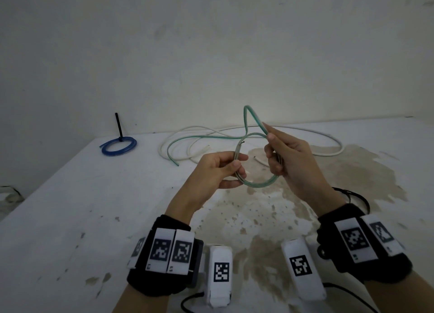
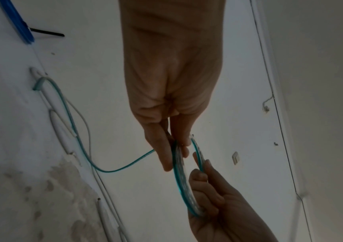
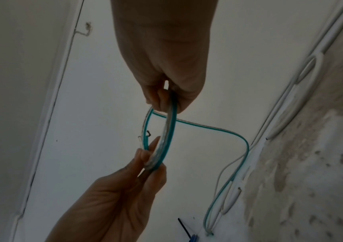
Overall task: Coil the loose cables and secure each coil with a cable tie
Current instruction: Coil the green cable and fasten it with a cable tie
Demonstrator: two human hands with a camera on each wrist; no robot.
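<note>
- My left hand pinched one side of the green cable coil, thumb & fingers curled round the stacked turns, prob. so the loops didn't spring apart.
- My right hand gripped the opposite side, fingers wrapped round the turns, thumb & forefinger also nipping the strand that rose in a hump just above that grip. Judged that as feeding the next turn in.
- Coil hung between both grips, up off the table, nothing under it touching.
- One cut end of the green cable poked out just above my left thumb; in the right wrist view it stood free beside the turns.
- From the hump the loose green tail ran away to the far left of my left hand & lay on the table, end free. Still a fair bit to wind, by my guess.
- White cable sprawled uncoiled on the table beyond both hands, green tail crossing it.
- Blue coil, far left beyond my left hand, lay flat w/ a black cable tie sticking up. Looked done.
- No spare tie seen near either grip.
</note>
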